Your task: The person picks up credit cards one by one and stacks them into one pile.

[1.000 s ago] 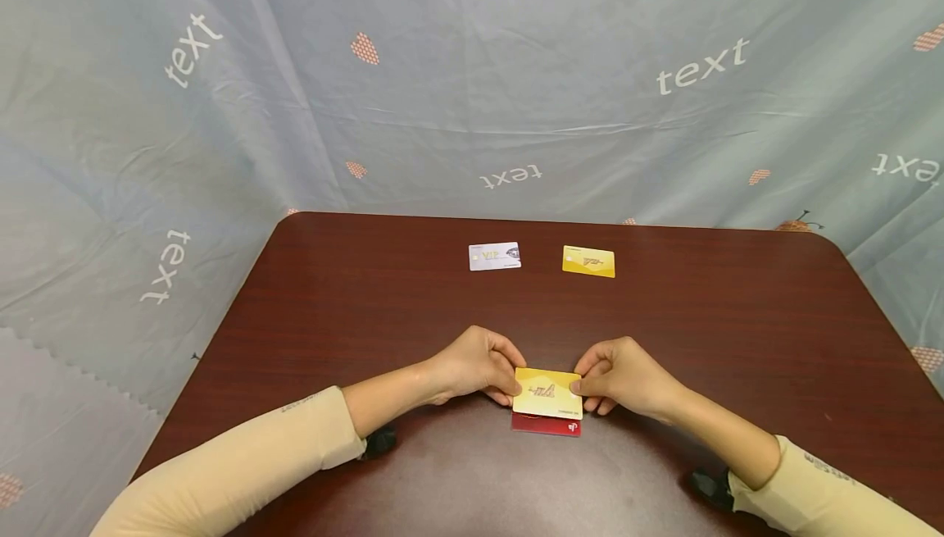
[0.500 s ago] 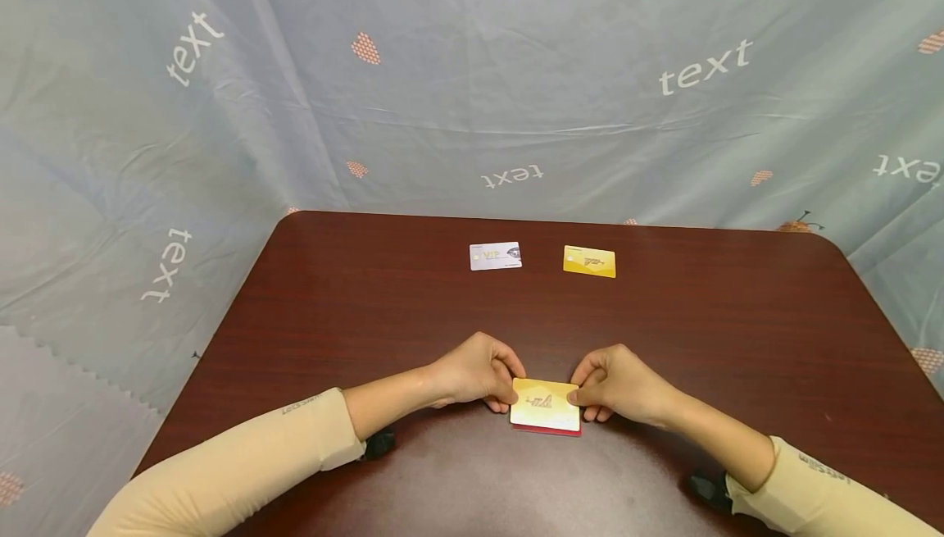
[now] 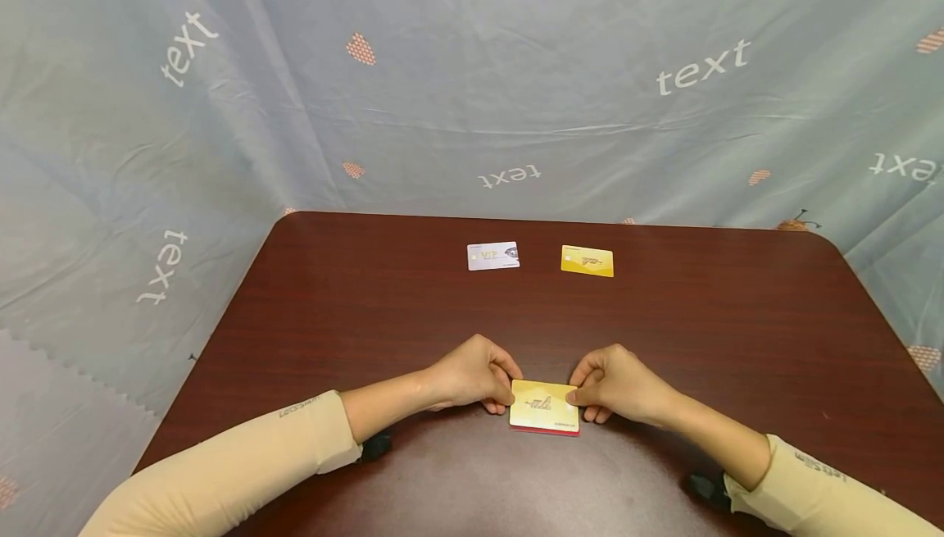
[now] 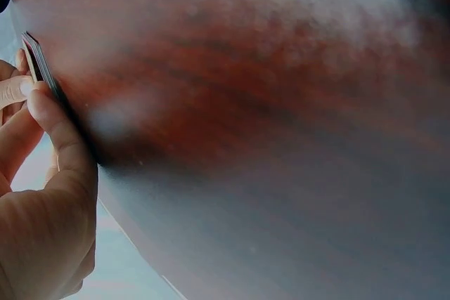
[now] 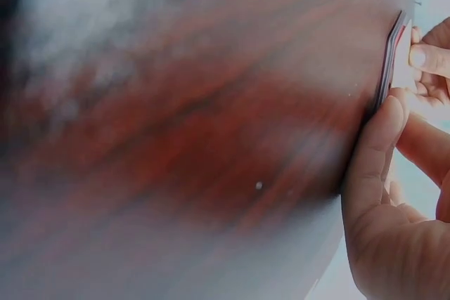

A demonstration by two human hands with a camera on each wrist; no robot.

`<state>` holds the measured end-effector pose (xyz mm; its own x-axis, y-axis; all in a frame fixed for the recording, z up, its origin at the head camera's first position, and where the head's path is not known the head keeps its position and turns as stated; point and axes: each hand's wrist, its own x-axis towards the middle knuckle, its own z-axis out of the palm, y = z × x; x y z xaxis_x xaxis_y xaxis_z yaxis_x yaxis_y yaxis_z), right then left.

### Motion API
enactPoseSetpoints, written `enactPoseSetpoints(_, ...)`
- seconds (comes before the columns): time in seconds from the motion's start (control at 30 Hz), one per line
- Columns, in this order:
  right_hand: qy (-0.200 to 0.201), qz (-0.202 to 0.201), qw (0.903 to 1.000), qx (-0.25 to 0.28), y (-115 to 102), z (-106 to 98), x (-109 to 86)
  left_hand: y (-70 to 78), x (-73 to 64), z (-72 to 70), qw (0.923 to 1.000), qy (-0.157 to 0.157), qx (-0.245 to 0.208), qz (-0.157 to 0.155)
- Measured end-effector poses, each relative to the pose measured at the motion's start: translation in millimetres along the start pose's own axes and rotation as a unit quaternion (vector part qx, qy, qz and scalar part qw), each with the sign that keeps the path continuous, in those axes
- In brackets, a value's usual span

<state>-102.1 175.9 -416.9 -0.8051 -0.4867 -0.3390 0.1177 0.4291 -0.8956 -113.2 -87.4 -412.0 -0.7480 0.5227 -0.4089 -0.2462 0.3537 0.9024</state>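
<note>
A yellow card (image 3: 544,407) lies over a red card (image 3: 546,430), of which only a thin strip shows along the near edge. My left hand (image 3: 474,375) pinches the yellow card's left end between thumb and fingers. At the right end, my right hand (image 3: 625,383) grips the same card, its thumb on the face. Seen edge-on in the left wrist view, the cards (image 4: 41,64) form a thin stack close over the tabletop. The right wrist view shows that stack (image 5: 391,54) too, with a red edge between layers. Most of the red card is hidden.
Farther back on the brown table (image 3: 354,299) lie a white VIP card (image 3: 493,256) and another yellow card (image 3: 587,261), side by side with a gap between them. A grey-blue printed curtain (image 3: 442,94) hangs behind the table and along its sides.
Both hands have brought the yellow card slightly nearer the body, over the red card. The red card's visible strip has shrunk from a wide band to a sliver. The back cards stay put.
</note>
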Motion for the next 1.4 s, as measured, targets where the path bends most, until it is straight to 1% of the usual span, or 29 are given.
enactPoseSetpoints(0.2, 0.002, 0.000, 0.9998, -0.021, 0.7, 1.2, 1.7, -0.6, -0.7, 0.6, 0.9999, 0.000, 0.009, 0.005)
enactPoseSetpoints(0.43, -0.003, -0.007, 0.9997, -0.024, 1.9, 1.2, 1.8, -1.6, -0.5, 0.5, 0.9998, 0.002, 0.016, 0.012)
enactPoseSetpoints(0.8, 0.000, -0.006, 0.9996, -0.026, 3.1, 1.2, 2.2, 1.2, -0.7, 0.1, 0.9995, 0.008, 0.029, 0.003)
enactPoseSetpoints(1.03, 0.000, -0.013, 0.9996, -0.026, 3.4, 1.7, 1.8, 0.8, -0.8, 0.2, 0.9996, 0.011, 0.028, -0.001)
enactPoseSetpoints(1.4, -0.002, -0.014, 0.9996, -0.025, 4.4, 1.1, 1.1, 0.9, -0.6, 1.8, 0.9993, 0.015, 0.033, -0.001)
